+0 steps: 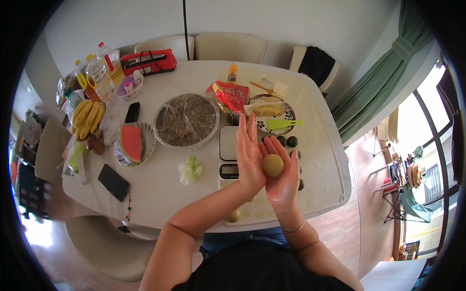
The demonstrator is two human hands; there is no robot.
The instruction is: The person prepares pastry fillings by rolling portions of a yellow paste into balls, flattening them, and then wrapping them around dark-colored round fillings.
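A smooth tan dough ball [273, 165] rests in the palm of my right hand [285, 186], whose fingers curve up around it. Pressed alongside at the wrist side, my left hand [249, 160] has its fingers stretched out straight and close together. Several dark round balls [291, 141] lie on the mat just beyond and beside my right hand, partly hidden by it. Partly behind my left hand stands a kitchen scale [228, 144]. Another tan dough ball [233, 216] sits near the table's front edge, beside my left forearm.
A film-covered bowl of dark filling [187, 120] stands left of the scale. Behind are a red bag [232, 95] and a patterned plate [259, 127] with wrapped dough and a green scraper [276, 124]. Bananas [87, 119], watermelon [130, 144], a black phone [113, 182] and oil bottles [99, 75] occupy the left.
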